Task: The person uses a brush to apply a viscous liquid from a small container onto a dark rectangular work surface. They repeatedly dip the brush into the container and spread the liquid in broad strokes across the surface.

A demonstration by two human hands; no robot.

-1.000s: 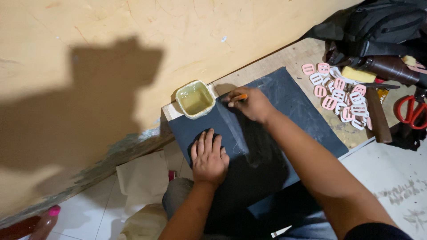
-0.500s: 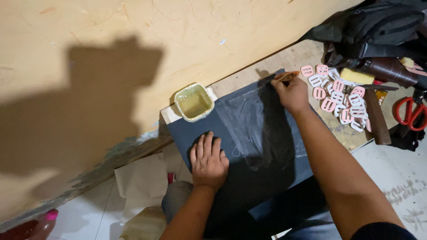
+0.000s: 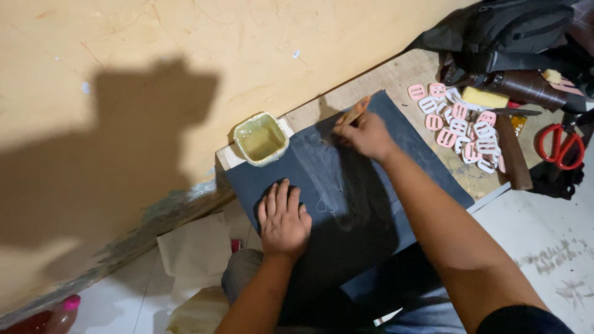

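A dark blue-black sheet [image 3: 408, 154] lies across a wooden board, part of it shiny with wet glue. My left hand [image 3: 283, 218] presses flat on the sheet's near left part, fingers spread. My right hand [image 3: 366, 133] is shut on a small wooden-handled brush [image 3: 354, 113], its tip on the sheet near the far edge. A small square container of yellowish glue [image 3: 260, 138] stands at the sheet's far left corner, against the wall.
A heap of pink and white plastic buckles [image 3: 461, 127] lies right of the sheet. Red-handled scissors [image 3: 560, 145], a dark wooden bar [image 3: 511, 151], a yellow block [image 3: 484, 98] and a black bag [image 3: 513, 28] fill the right. The yellow wall [image 3: 154, 55] rises behind.
My right hand swept the brush from the glue container to the sheet's far right corner, then back toward the middle of the far edge. My left hand stayed in place.
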